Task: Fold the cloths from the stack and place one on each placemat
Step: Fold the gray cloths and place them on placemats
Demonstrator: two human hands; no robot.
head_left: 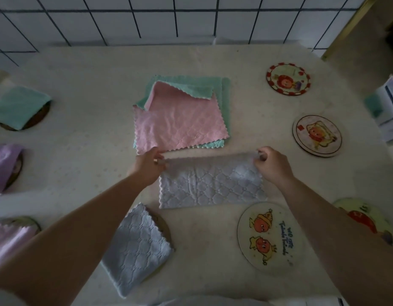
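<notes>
folding a grey cloth point(211, 184) on the table point(91, 85), both hands pinching its far edge.

head view: left hand point(148, 166) and right hand point(271, 165) each clamp a far corner, cloth half folded just below the stack point(182, 115). four placemats on the left side already carry folded cloths; four on the right, incl. near placemat point(266, 235), bare.

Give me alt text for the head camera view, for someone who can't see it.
Both hands, left hand and right hand, pinch the far edge of a grey cloth being folded on a table. Beyond lies a pink-topped cloth stack; left placemats already hold folded cloths, right placemats are bare.
</notes>
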